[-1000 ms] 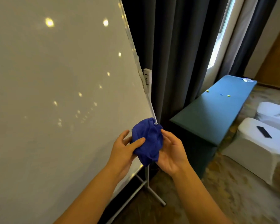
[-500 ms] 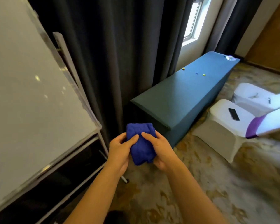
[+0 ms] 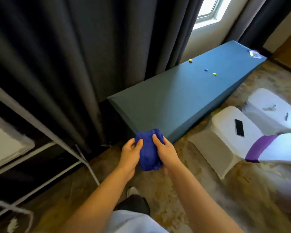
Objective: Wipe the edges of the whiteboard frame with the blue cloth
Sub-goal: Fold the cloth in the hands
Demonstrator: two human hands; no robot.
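The blue cloth (image 3: 149, 150) is bunched into a ball in mid-air at the centre of the view. My left hand (image 3: 130, 153) grips its left side and my right hand (image 3: 165, 153) grips its right side. Only the lower right corner of the whiteboard (image 3: 5, 145) shows at the far left edge, blurred, with its grey frame and white stand legs (image 3: 84, 159). Both hands are well to the right of the board and not touching it.
Dark curtains (image 3: 74, 56) hang behind the stand. A long teal-covered table (image 3: 183, 96) with a few small items runs to the window. White-covered chairs (image 3: 228, 137) stand at the right, one with a black phone (image 3: 239, 127). Patterned carpet lies underfoot.
The view has swung right and down, so the whiteboard has slid almost out at the left. Both hands keep hold of the cloth and have dropped lower, away from the board's edge.
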